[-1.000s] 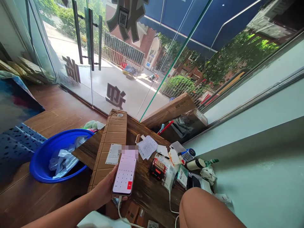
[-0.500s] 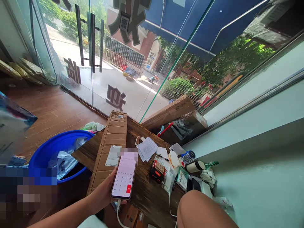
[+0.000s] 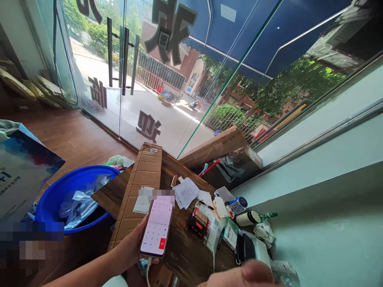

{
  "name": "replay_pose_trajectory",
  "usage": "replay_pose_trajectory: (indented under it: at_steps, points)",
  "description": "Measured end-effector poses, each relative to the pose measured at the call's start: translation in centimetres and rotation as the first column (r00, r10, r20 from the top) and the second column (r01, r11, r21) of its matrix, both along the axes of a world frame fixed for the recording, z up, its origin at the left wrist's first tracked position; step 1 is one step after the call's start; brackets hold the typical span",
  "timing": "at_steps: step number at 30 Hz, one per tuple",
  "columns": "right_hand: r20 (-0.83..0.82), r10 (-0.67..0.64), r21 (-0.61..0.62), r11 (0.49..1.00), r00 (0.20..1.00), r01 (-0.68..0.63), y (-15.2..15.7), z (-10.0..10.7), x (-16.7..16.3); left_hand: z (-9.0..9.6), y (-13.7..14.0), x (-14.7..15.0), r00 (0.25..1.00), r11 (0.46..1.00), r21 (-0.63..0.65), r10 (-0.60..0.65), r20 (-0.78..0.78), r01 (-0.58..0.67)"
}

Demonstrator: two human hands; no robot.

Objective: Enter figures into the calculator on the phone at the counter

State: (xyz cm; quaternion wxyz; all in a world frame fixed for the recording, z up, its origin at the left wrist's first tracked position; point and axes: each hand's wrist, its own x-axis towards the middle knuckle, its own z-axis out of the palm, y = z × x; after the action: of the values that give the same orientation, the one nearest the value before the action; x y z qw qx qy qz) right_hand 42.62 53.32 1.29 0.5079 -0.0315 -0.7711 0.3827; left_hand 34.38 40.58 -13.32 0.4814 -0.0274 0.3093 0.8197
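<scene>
Facing upward, presumably for legibility — phone (image 3: 156, 228), lower centre, left hand (image 3: 132, 244) fingers clamped round it; right hand (image 3: 239, 276), bottom edge — fingers' state unclear.

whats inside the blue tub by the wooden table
The blue tub holds crumpled pale plastic. The corner of the wooden table hides part of its right side, and whatever lies beneath the plastic is covered.
</scene>
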Motion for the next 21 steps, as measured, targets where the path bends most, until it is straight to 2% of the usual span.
replay_pose_trajectory:
  at_steps: [2, 3, 5, 7, 8, 12, 16, 21]
  points:
    - [-0.116, 0.066, -0.008, 0.998, 0.991, -0.067, -0.1, -0.5, -2.3, 0.0, 0.0, 0.0, 1.0, 1.0, 0.013, 0.012, -0.008, -0.012]
    - [-0.092, 0.098, -0.024, 0.995, 0.991, -0.1, -0.2, -1.1, -3.2, 0.0, 0.0, 0.0, 1.0, 0.999, 0.03, 0.012, -0.009, -0.011]
    - [0.131, 0.144, -0.08, 0.988, 0.981, -0.134, -0.1, -3.0, -4.3, 0.2, 0.0, 0.0, 1.0, 0.998, 0.057, 0.005, -0.02, -0.004]
    - [0.415, 0.152, -0.123, 0.986, 0.897, -0.11, -0.1, -5.4, -4.4, 0.4, -0.1, 0.0, 1.0, 0.999, 0.054, -0.001, -0.025, 0.002]
    - [0.492, 0.148, -0.128, 0.987, 0.858, -0.097, -0.1, -6.7, -4.3, 0.4, -0.1, 0.0, 1.0, 0.999, 0.045, -0.003, -0.028, 0.004]
    - [0.59, 0.092, -0.031, 0.995, 0.802, -0.092, -0.4, -9.9, -3.2, 0.1, -0.1, -0.1, 0.999, 0.997, 0.075, -0.013, -0.041, 0.016]
    - [0.605, 0.054, 0.075, 0.989, 0.794, -0.125, -0.7, -10.5, -3.0, -0.4, 0.0, -0.1, 0.999, 0.994, 0.111, 0.005, -0.032, -0.002]
    - [0.608, 0.046, 0.079, 0.99, 0.793, -0.119, -0.7, -10.6, -3.2, 0.1, 0.1, -0.1, 1.0, 0.997, 0.078, 0.01, 0.027, -0.012]
